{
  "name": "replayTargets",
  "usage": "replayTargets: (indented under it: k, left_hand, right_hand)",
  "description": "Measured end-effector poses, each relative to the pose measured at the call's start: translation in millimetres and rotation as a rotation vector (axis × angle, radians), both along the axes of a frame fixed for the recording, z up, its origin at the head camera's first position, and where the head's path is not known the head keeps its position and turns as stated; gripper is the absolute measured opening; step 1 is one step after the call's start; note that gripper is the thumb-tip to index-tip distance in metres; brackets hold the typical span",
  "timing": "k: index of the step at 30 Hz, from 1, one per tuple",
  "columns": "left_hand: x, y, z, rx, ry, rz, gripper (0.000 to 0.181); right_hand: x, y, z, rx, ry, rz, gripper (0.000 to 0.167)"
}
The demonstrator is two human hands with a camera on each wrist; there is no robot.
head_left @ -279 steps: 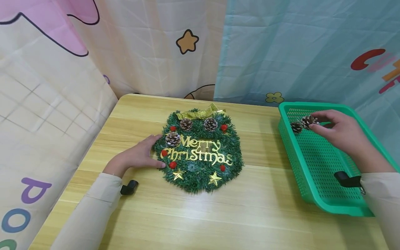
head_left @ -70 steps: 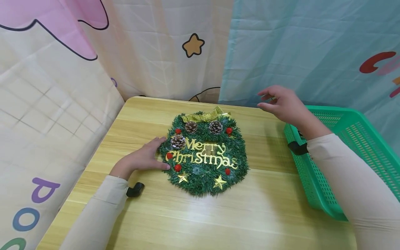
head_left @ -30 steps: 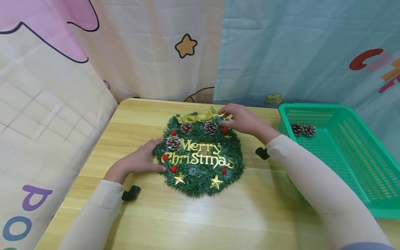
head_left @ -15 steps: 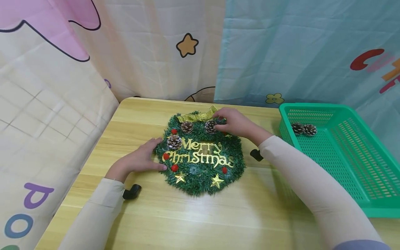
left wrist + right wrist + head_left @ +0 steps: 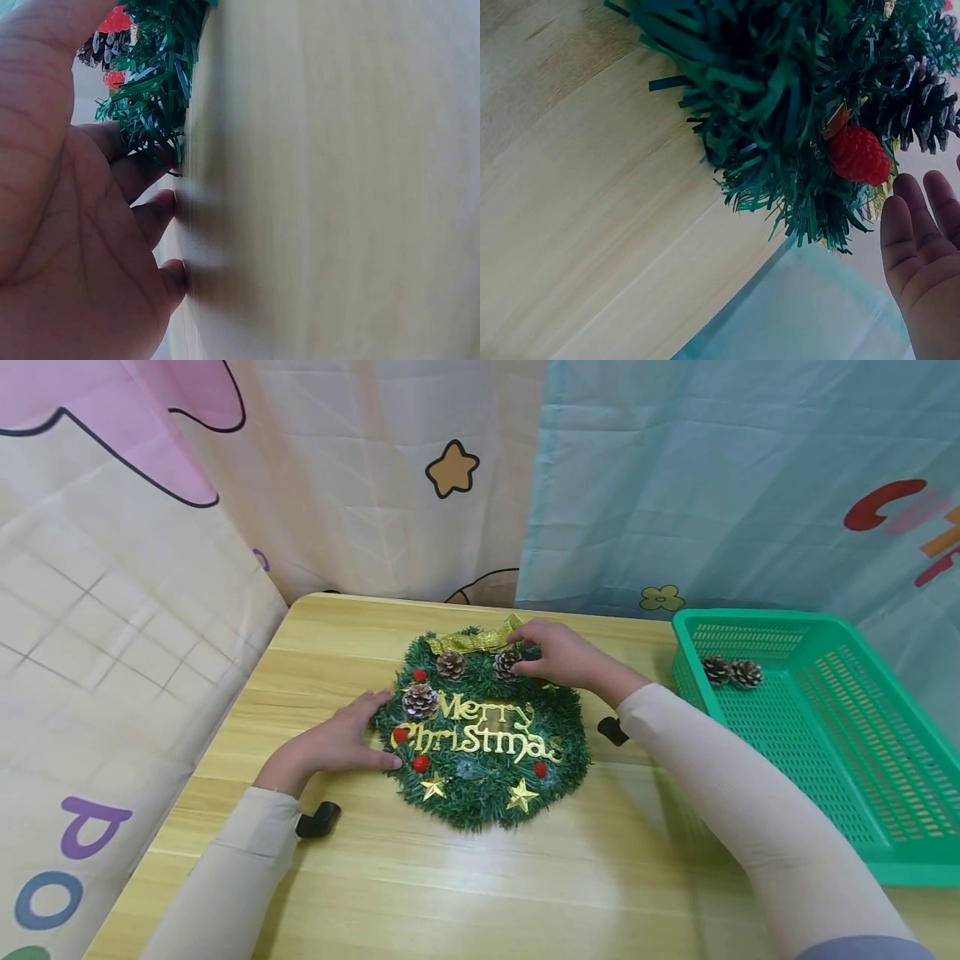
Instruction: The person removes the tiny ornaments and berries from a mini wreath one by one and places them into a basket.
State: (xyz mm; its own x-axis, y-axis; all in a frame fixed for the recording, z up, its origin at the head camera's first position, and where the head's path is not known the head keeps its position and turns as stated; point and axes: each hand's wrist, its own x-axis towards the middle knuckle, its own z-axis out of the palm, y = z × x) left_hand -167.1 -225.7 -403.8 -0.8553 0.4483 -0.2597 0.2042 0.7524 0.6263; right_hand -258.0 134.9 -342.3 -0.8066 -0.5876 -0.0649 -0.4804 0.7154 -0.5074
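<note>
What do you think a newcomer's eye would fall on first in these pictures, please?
Probably the round green tinsel wreath lying on the pale wooden table, with shiny gold "Merry Christmas" lettering across its middle. Next might come the bright green perforated plastic basket at the table's right, with two brown, white-tipped pine cones in its far-left corner.

Printed curtains behind a wooden table
</note>
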Motion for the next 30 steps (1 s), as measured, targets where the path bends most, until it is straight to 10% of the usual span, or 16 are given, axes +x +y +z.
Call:
replayTargets:
  k: [30]
  left_hand:
    - [0.4, -0.3, 0.1, 0.008, -0.001, -0.003, 0.114]
  right_hand:
    - [-5.4, -11.4, -11.6, -0.008, 0.033, 0.057, 0.040]
